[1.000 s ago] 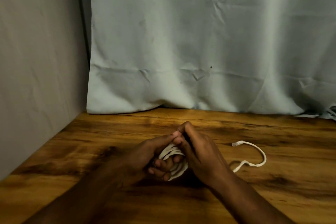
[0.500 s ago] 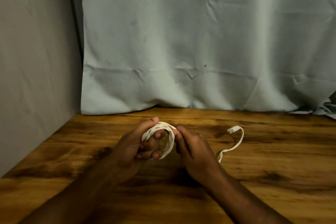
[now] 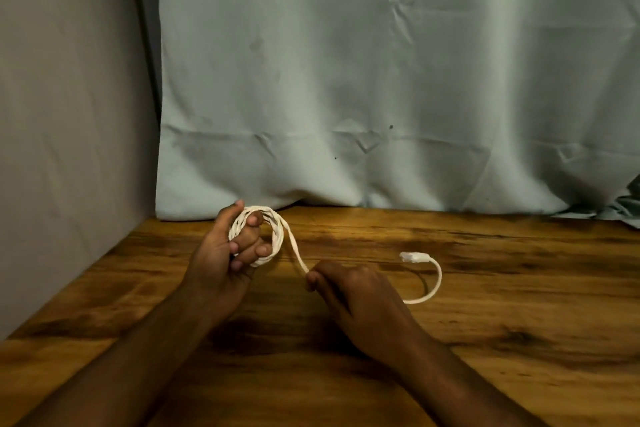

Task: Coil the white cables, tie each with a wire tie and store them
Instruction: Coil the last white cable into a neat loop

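A flat white cable is partly wound into a coil (image 3: 273, 236) that my left hand (image 3: 225, 256) grips, fingers through the ring and thumb on top. A straight stretch of cable runs from the coil down to my right hand (image 3: 349, 291), which pinches it between thumb and fingertips. Beyond the right hand the loose tail (image 3: 437, 282) curves over the wooden table (image 3: 519, 305) and ends in a white plug (image 3: 410, 256). No wire tie is visible.
A pale blue-grey cloth (image 3: 381, 80) hangs behind the table's far edge. A grey wall (image 3: 69, 114) closes the left side. Crumpled fabric (image 3: 627, 208) shows at the far right.
My hands have moved apart. The left lifted the coil up and to the left, and the right slid along the cable to the right, drawing a straight stretch between them.
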Available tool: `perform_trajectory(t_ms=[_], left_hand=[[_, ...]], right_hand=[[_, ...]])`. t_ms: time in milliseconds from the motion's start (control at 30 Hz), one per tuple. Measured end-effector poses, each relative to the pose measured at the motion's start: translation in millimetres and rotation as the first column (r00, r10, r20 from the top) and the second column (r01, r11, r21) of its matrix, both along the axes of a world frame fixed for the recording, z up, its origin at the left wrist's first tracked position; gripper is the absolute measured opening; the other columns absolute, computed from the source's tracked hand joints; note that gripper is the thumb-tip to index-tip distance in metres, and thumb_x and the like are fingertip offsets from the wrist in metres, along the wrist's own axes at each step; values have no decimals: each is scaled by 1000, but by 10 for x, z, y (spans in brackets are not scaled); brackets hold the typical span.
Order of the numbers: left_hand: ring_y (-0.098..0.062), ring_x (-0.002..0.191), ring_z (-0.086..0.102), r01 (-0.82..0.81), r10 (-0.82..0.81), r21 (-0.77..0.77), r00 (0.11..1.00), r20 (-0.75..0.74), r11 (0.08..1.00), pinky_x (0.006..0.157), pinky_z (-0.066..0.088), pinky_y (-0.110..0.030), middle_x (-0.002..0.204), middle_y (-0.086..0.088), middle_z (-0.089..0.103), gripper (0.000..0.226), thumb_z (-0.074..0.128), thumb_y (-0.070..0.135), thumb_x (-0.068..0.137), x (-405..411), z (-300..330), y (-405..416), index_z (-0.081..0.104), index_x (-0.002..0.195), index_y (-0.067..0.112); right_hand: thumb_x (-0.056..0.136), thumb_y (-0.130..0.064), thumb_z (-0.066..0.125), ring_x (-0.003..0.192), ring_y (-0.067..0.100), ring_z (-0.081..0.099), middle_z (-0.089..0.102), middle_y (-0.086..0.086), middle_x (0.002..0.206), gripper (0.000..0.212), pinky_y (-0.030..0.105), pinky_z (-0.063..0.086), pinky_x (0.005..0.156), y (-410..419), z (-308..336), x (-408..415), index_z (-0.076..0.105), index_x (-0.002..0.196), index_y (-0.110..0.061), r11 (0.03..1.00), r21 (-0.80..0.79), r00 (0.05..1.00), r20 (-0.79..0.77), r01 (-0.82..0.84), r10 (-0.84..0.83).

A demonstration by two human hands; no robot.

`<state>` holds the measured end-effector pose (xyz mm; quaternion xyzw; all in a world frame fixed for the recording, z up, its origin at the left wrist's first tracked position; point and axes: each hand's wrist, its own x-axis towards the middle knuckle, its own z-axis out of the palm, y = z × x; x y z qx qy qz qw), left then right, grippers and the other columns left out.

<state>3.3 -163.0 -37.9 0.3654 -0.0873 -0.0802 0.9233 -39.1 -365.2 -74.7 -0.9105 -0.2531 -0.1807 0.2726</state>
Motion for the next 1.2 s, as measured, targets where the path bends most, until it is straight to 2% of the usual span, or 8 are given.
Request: perform_trajectory(t_ms=[167, 367, 567, 733, 833, 900, 1033, 1200], left_hand=[[-6, 26, 24, -138, 139, 4, 990, -27, 990, 48, 49, -18, 35, 7, 28, 42, 40, 39, 103, 67, -35, 21, 50, 71, 13], [-7, 31, 25, -456, 461, 172, 887, 11, 873, 56, 47, -26, 39, 6, 31, 45, 44, 36, 105, 79, -99, 1, 53, 70, 10], [-8, 32, 32, -579, 573, 269, 812, 111, 770, 61, 40, -35, 39, 5, 36, 51, 44, 38, 104, 92, -157, -29, 50, 63, 9], [-9, 37, 45, -597, 510, 434, 802, 311, 674, 43, 42, -22, 43, 2, 47, 49, 39, 38, 106, 2, -166, -133, 55, 72, 6], [-19, 43, 57, -595, 423, 475, 800, 425, 649, 45, 48, -27, 53, -6, 62, 45, 40, 36, 106, -45, -214, -176, 59, 79, 5], [-26, 47, 63, -613, 353, 538, 783, 512, 578, 50, 51, -30, 59, -11, 69, 44, 41, 33, 106, -54, -261, -183, 59, 79, 4], [-10, 54, 64, -703, 155, 636, 700, 697, 319, 55, 45, -19, 61, 1, 69, 43, 45, 34, 105, -61, -340, -179, 62, 72, 13], [-12, 54, 58, -684, 47, 685, 716, 697, 249, 56, 44, -34, 57, -1, 61, 50, 37, 47, 98, -8, -365, -122, 58, 63, 20]], right_hand=[[108, -48, 39, 72, 10, 60, 67, -7, 83, 32, 35, 48, 67, 80, 19, -72, 63, 101, -28, 992, -123, 1000, -22, -4, 1], [106, -45, 45, 100, 11, 64, 71, -7, 116, 26, 25, 40, 79, 215, 55, -195, 60, 125, -35, 978, -195, 990, -134, -71, 45], [104, -31, 52, 109, 20, 64, 64, -6, 127, 32, 44, 56, 87, 304, 49, -225, 46, 134, -41, 948, -302, 973, -230, -98, 27], [100, -26, 54, 116, 28, 63, 61, -5, 135, 49, 51, 55, 93, 352, 97, -287, 37, 141, -48, 933, -337, 971, -234, -125, 46], [100, -31, 53, 117, 30, 62, 60, -4, 137, 44, 52, 54, 92, 387, 130, -324, 42, 141, -43, 932, -331, 976, -202, -148, 83], [100, -31, 55, 115, 30, 63, 59, -2, 137, 44, 50, 55, 88, 406, 138, -318, 43, 141, -38, 924, -351, 986, -114, -154, 121], [91, -25, 71, 89, 26, 69, 69, 1, 120, 41, 36, 51, 69, 362, 87, -263, 60, 130, -28, 916, -393, 970, 177, -84, 165], [88, -22, 71, 90, 13, 59, 67, -8, 102, 29, 32, 38, 73, 264, 69, -182, 63, 115, -26, 960, -280, 919, 378, 1, 110]])
